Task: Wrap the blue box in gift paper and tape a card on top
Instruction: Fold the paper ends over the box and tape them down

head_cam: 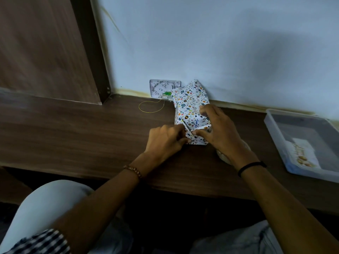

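Observation:
The box lies on the dark wooden table, covered in white gift paper with small coloured prints; only a sliver of blue shows through a gap. Its far end has loose paper sticking up by the wall. My left hand pinches the folded paper flap at the box's near end. My right hand rests on top of the box, fingers spread, with the thumb pressing the same near flap. A card with a printed picture lies in the plastic tray at the right.
A clear plastic tray sits at the table's right edge. A white wall plate with a green connector and a thin yellow cable loop is behind the box. A pale roll-like object is partly hidden under my right wrist.

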The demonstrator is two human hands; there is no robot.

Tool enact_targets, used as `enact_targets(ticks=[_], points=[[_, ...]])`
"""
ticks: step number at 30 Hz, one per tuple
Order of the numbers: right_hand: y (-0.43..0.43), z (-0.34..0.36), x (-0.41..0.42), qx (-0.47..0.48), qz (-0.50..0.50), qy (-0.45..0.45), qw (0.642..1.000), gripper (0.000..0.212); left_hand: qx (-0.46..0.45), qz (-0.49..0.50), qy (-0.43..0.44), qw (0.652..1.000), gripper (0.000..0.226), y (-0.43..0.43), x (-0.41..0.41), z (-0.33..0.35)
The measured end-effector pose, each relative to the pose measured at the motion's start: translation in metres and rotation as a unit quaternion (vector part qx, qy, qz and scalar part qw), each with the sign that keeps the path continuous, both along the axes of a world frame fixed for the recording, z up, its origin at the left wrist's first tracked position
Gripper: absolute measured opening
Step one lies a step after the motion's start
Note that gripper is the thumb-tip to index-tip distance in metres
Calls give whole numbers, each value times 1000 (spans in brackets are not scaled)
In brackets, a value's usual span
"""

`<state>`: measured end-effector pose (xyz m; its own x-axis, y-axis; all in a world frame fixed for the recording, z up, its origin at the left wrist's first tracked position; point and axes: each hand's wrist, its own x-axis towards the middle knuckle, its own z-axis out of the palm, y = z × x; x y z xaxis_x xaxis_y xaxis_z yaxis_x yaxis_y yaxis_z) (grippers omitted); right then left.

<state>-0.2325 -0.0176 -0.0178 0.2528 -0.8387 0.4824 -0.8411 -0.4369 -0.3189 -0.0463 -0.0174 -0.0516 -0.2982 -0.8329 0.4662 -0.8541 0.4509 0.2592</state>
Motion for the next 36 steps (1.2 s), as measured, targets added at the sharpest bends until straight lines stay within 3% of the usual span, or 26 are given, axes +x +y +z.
enact_targets(ticks=[5,8,10,12,16,25,30,36], points=[[1,2,-1,14,10,-1,1000,58,-226,10,-50,973,66,-7,-4,1],[1,3,-2,18,21,3,1000,58,-243,8,-101,965,100,-14,-4,14],[1,5,-3,27,23,7,999,57,-207,-38,-127,969,109,-22,-4,23],[2,6,-3,37,24,12,999,57,-153,-98,-124,976,106,-28,-6,26],[1,8,-2,43,26,-11,999,60,-4,-140,-24,990,102,-27,-14,24],[3,10,2,52,2,-56,997,62,-42,-163,-7,986,86,-31,-7,19],[12,15,-3,69,-10,-37,997,67,-66,-158,-42,984,82,-30,-6,22],[37,22,-30,109,-96,-73,987,60,-93,-144,-83,982,79,-30,-9,29]])
